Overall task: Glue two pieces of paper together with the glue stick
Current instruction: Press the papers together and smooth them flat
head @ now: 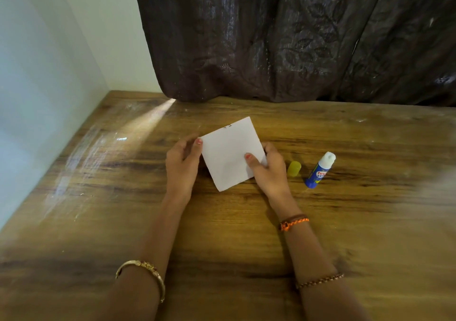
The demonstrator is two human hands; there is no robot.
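A white square of paper (228, 151) is held between both hands just above the wooden table (222, 234). My left hand (181, 164) grips its left edge, thumb at the upper left corner. My right hand (270, 171) grips its right edge, with the thumb pressed on top. I cannot tell whether it is one sheet or two stacked. To the right, a blue and white glue stick (320, 169) stands uncapped, white glue showing at the top. Its yellow cap (294, 168) lies between it and my right hand.
A dark patterned curtain (296, 37) hangs down to the table's far edge. A pale wall (37, 86) runs along the left side of the table. A streak of light crosses the table's far left part.
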